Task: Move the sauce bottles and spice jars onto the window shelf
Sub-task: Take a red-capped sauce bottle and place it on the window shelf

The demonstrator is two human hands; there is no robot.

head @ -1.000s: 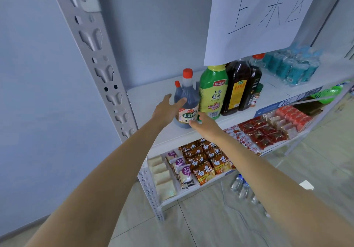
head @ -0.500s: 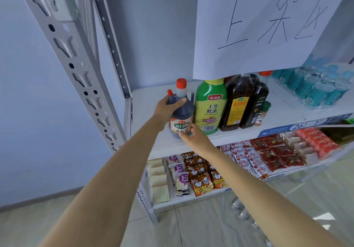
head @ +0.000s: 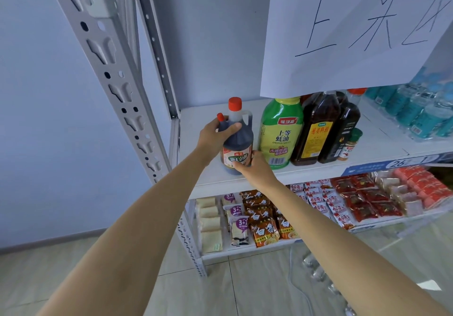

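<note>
A dark vinegar bottle (head: 239, 141) with a red cap stands upright on the white shelf (head: 382, 144). My left hand (head: 213, 135) grips its shoulder, thumb across the front. My right hand (head: 255, 168) holds its base at the label. A smaller red-capped bottle (head: 220, 117) shows just behind my left hand. To the right stand a green oyster sauce bottle (head: 280, 133), two dark sauce bottles (head: 318, 126), and a small green-lidded spice jar (head: 349, 145).
A large paper sign (head: 355, 26) hangs over the shelf's upper right. Blue packaged bottles (head: 421, 112) fill the far right of the shelf. Snack packets (head: 262, 217) lie on the lower shelf. The perforated metal upright (head: 117, 90) stands at the left.
My left hand has closed around the vinegar bottle's shoulder, and my right hand has wrapped its base. The camera has moved closer and tilted, so the shelf looks larger.
</note>
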